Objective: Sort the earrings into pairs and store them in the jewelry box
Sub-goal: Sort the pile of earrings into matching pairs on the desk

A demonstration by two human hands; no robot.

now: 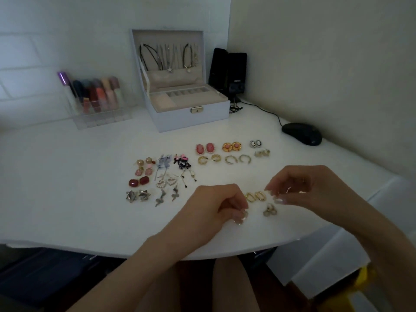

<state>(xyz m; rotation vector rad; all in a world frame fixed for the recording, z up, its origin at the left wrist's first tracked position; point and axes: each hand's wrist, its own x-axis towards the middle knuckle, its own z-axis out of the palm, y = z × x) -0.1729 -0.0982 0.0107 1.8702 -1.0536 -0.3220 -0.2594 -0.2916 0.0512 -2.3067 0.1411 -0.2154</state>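
Left hand (221, 203) pinches an earring (242, 216), right hand (299, 188) another, near the worktop's (90, 199) front edge; a slip could send either over it, far from the open jewelry box (180, 120).

Assorted paired earrings (165, 182) lie midway on the white table (67, 176). Far behind stands the pale open-lidded jewelry box (191, 113), with the clear plastic lipstick organiser (99, 109) to its left and the black speakers (227, 70) to its right.

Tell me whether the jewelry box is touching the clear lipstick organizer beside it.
Apart. The head view shows a strip of bare white table between the jewelry box and the clear lipstick organizer.
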